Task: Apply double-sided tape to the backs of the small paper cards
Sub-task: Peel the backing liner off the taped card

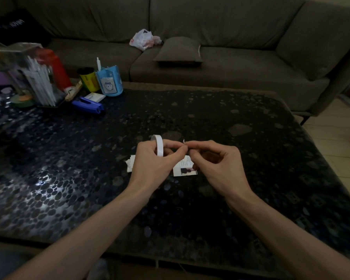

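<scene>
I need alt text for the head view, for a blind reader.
Two hands work above a dark table: the left hand holds a white tape roll, the right hand pinches its free end. Small paper cards lie beneath them.

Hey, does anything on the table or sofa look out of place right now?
Nothing is spilled or broken. One card beneath the right hand lies printed side up, odd since tape goes on backs. A crumpled plastic bag sits loose on the sofa.
</scene>
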{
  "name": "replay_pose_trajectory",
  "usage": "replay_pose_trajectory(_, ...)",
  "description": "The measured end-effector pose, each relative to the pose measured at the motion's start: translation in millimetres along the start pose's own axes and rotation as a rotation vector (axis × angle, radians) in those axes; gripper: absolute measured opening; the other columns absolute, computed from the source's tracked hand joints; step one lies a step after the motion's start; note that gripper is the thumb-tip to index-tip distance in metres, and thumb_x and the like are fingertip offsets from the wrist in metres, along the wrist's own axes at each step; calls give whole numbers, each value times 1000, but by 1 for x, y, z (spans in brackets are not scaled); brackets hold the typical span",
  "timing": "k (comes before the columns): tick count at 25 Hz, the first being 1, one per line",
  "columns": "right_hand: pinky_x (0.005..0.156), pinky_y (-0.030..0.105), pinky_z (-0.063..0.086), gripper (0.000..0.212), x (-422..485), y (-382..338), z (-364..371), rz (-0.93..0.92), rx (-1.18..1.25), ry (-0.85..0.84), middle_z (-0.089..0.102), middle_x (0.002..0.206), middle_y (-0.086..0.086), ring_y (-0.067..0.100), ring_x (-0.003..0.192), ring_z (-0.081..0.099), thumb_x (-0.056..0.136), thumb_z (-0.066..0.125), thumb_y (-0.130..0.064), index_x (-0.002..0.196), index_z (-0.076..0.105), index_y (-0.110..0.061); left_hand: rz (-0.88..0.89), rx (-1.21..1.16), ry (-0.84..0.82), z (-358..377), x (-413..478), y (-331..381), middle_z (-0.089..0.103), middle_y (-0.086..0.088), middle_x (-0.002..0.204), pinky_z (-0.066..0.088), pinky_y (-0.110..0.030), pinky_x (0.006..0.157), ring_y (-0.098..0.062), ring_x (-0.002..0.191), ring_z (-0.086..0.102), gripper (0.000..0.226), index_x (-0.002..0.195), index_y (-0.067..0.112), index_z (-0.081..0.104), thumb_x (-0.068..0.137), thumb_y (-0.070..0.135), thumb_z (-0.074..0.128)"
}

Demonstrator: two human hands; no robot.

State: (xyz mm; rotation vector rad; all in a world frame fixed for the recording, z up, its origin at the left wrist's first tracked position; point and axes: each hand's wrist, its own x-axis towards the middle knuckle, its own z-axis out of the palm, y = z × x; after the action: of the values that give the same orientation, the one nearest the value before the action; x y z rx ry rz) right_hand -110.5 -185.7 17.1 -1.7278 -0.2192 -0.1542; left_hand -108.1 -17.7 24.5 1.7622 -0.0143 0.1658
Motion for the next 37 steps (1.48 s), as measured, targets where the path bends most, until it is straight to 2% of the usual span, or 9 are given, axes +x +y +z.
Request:
replay_pose_trajectory(6,69,18,60,24,0,0,1,-30,-45,-17,76,98,-6,9,87,74,96,71,-6,111,82,-22,-27,-32,-15,-1,-1,2,69,-1,65,56,-14,65,-10,63,64,8,86,25,82,89,18,79)
replay_pose_trajectory(12,72,19,60,25,1,2,0,-24,-65,-30,75,99,-8,8,89,74,97,71,-6,113,81,-22,-42,-34,-39,-3,1,0,69,1,66,54,-12,64,-7,62,63,8,87,23,80,89,16,78)
replay_pose_trajectory(15,71,21,61,23,1,1,0,-28,-62,-19,76,99,-6,11,86,75,96,72,-8,111,82,-23,-34,-28,-38,-3,2,0,69,0,66,52,-12,62,-5,60,61,9,85,26,80,89,18,79)
replay_pose_trajectory(18,69,18,59,24,0,0,1,-23,-28,-11,77,99,-6,11,83,75,96,72,-8,109,82,-24,-19,-18,-31,-3,2,-2,69,-4,67,51,-12,61,-5,60,61,12,83,29,81,89,19,79)
replay_pose_trajectory(20,68,18,59,23,1,0,2,-10,-9,10,78,97,-5,12,82,75,96,72,-7,110,82,-23,-15,-12,-19,-3,2,-2,69,0,65,50,-11,61,-4,59,60,12,82,31,81,88,20,80)
replay_pose_trajectory(25,65,18,58,14,1,-2,1,0,42,32,79,92,-4,16,81,75,95,75,-13,105,82,-20,-24,-28,-3,-2,3,-2,74,1,72,50,-10,60,-1,63,66,7,84,30,82,89,26,80)
replay_pose_trajectory(27,64,17,58,11,1,-2,1,-8,41,35,79,91,-4,15,81,75,95,75,-14,102,82,-20,-41,-40,1,0,3,-1,75,6,73,48,-9,57,2,64,67,5,88,27,82,91,28,78)
replay_pose_trajectory(31,61,14,55,12,2,0,1,33,42,63,77,86,-6,7,70,72,95,74,-12,96,81,-21,-98,-104,18,2,5,1,61,22,57,39,-5,46,7,51,57,16,88,19,81,97,25,69)
replay_pose_trajectory(37,63,15,57,15,3,2,2,30,-3,64,76,85,-7,6,72,73,92,77,-10,93,79,-25,-108,-91,-9,2,4,3,60,22,56,39,-6,47,7,53,56,20,88,18,81,100,24,66)
